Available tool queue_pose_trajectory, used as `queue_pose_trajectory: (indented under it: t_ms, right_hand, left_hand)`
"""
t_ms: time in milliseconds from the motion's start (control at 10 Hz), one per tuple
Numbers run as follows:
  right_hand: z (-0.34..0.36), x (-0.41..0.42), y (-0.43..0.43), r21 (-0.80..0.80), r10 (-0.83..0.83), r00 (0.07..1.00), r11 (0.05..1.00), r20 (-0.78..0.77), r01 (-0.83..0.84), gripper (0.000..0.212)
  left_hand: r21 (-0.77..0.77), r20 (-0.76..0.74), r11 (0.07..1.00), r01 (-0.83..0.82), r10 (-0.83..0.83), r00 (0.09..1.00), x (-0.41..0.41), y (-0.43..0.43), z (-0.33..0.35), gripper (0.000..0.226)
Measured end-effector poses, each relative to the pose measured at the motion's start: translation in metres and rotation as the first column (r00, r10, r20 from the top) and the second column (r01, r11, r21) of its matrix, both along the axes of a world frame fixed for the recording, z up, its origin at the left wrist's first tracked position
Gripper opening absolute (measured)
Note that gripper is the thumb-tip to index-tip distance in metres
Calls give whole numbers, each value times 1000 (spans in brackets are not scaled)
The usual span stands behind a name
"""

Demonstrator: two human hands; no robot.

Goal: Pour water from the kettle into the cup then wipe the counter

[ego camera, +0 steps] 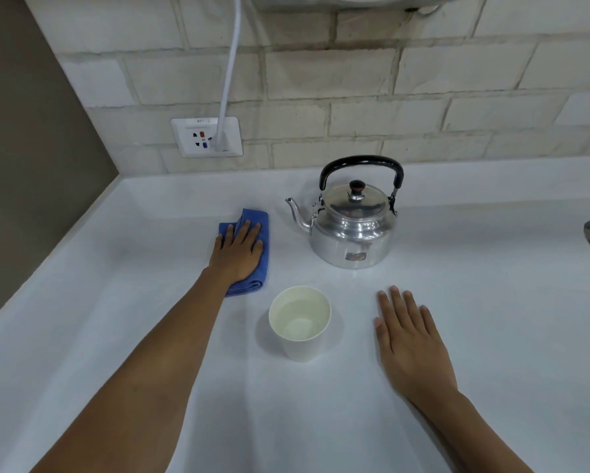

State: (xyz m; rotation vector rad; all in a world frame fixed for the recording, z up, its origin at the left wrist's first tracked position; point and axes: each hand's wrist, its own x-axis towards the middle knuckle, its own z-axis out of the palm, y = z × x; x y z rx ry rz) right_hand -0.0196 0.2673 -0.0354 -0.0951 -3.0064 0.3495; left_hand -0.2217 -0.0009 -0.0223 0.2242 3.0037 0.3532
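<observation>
Kettle (pixel 351 220) shiny, lidded, upright behind water-filled cup (pixel 299 320)

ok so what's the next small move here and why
Probably slide the left hand with the cloth across the counter. The cup already holds water, the kettle stands upright, and the palm lies flat on the cloth.

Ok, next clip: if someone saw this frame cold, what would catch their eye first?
Probably the shiny metal kettle standing upright at the back of the white counter, spout pointing left. Next, the blue cloth to its left, pressed flat under the left hand. Then the white paper cup with water in it, in front of the kettle, with the right hand lying flat and empty beside it.
</observation>
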Motion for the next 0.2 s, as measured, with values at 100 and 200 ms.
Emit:
queue_pose_trajectory:
  t_ms: [100,200]
  right_hand:
    - [-1,-3,3,-1,5,1000,1000,23,-5,52]
    - [1,-1,4,41,10,998,999,62,-12,55]
  left_hand:
    - [6,-17,1000,-7,7,1000,6,-3,6,58]
    - [16,-184,1000,-13,15,983,15,-12,16,61]
